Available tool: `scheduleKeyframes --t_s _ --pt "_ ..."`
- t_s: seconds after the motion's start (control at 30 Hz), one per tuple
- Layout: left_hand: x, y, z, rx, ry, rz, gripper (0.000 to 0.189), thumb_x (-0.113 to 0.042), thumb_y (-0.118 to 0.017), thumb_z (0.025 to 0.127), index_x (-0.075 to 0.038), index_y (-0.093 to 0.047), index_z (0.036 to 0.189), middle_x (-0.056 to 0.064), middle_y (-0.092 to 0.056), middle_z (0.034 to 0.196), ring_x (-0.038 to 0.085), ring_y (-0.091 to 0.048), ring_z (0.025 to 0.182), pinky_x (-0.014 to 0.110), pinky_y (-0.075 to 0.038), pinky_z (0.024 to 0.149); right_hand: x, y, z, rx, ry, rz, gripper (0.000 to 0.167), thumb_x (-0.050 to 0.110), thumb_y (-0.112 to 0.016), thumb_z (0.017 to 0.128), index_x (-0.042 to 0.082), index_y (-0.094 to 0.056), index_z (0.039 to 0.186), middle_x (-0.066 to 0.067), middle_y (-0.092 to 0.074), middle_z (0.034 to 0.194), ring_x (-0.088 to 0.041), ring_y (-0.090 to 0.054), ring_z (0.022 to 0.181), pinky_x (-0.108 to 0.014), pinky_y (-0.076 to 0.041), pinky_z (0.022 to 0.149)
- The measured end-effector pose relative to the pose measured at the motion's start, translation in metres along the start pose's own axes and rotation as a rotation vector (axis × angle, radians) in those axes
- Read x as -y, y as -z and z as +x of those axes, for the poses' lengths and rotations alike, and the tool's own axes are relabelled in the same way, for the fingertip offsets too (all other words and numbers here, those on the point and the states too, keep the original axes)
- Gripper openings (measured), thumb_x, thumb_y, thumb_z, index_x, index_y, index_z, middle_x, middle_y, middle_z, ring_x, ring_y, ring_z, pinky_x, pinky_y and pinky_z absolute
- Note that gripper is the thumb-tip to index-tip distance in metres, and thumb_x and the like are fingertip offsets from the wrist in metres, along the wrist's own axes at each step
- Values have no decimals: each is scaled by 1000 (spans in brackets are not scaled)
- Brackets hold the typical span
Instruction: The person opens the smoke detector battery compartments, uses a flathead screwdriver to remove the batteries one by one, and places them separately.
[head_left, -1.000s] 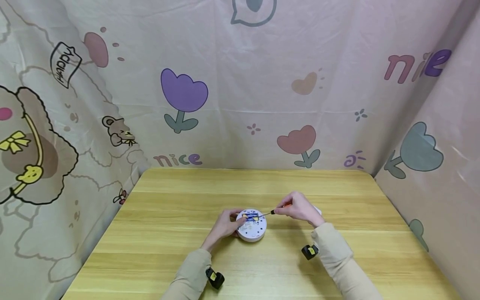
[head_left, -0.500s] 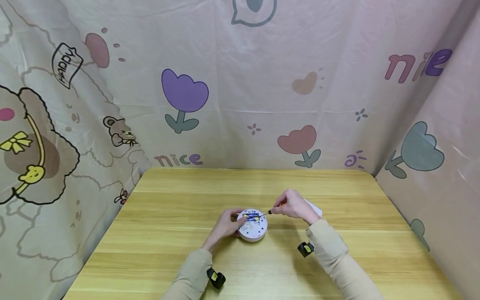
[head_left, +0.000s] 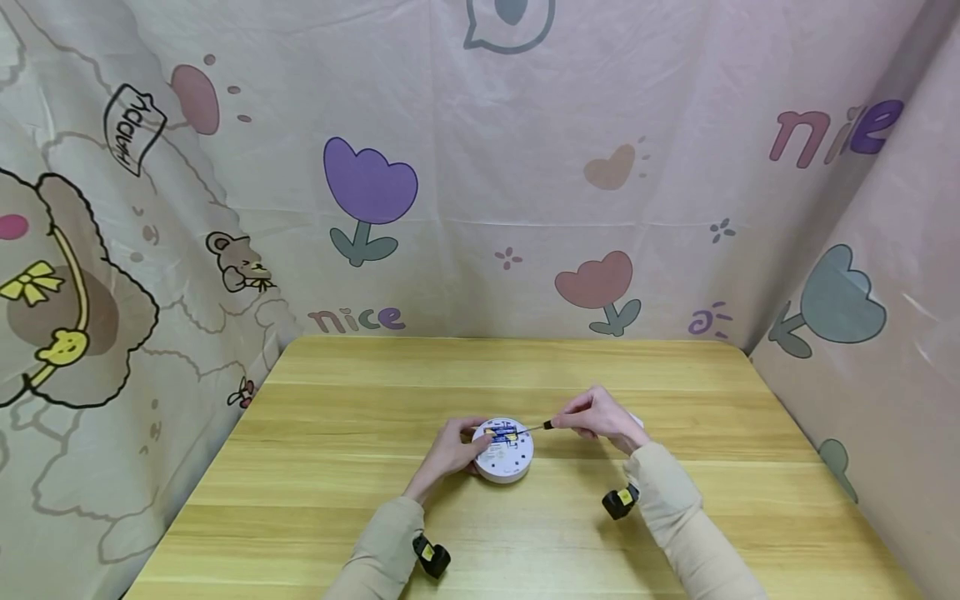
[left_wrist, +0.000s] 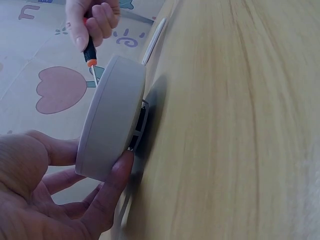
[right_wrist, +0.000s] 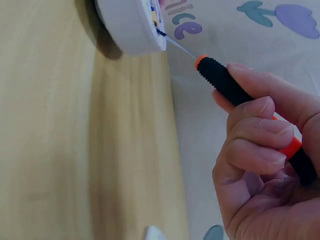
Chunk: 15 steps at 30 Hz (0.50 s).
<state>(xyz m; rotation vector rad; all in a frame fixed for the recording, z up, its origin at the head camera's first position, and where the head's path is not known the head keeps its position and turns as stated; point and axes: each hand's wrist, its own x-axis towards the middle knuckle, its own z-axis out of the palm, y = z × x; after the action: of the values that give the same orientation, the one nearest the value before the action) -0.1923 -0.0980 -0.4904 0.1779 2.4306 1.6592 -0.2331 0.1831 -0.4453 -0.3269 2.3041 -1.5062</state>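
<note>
In the head view, a round white device (head_left: 507, 463) with blue-and-gold batteries (head_left: 501, 435) in its face is held above the table. My left hand (head_left: 450, 450) grips its left side, thumb over the face; in the left wrist view, fingers reach beneath the white casing (left_wrist: 111, 120). A screwdriver (right_wrist: 226, 82) with a black-and-orange handle lies in my right hand (head_left: 597, 415), pinched by thumb and fingers. Its thin shaft slants to the battery area, and the dark tip (right_wrist: 161, 32) meets the device's face near the battery ends. Exact contact is too small to make out.
A flat white piece (left_wrist: 155, 40) lies on the wooden table (head_left: 360, 400) beyond the device, mostly hidden behind my right hand in the head view. Black wrist cameras (head_left: 431, 557) hang at both sleeves. A patterned curtain (head_left: 480, 167) closes off the back and sides.
My right hand with the screwdriver shifts slightly left, then back right, again covering most of the flat white piece. The left hand and the device stay nearly still.
</note>
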Motion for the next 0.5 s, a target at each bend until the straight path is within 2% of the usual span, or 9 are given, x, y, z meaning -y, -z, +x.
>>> scheduleKeyframes --t_s 0.1,0.3,0.5 --pt "0 0 0 3 1 -7 40 -9 -67 95 5 -61 132 22 -64 101 16 -60 72 32 -61 51 -9 1 0 -4 -26 69 16 16 -79 85 2 -79 93 8 -64 59 -4 -43 45 -18 -33 42" --pt "0 0 1 11 -16 6 40 -8 -67 95 7 -60 132 24 -65 104 17 -60 79 32 -61 53 -20 3 1 8 -68 214 7 18 -78 87 11 -78 88 9 -59 57 -2 -44 47 -16 -34 45" --pt "-1 -1 1 20 8 -1 41 -9 -67 95 5 -60 133 23 -65 104 17 -60 75 31 -60 51 -22 6 -2 0 -64 222 12 17 -79 86 7 -79 91 9 -60 57 -2 -45 47 -15 -35 45"
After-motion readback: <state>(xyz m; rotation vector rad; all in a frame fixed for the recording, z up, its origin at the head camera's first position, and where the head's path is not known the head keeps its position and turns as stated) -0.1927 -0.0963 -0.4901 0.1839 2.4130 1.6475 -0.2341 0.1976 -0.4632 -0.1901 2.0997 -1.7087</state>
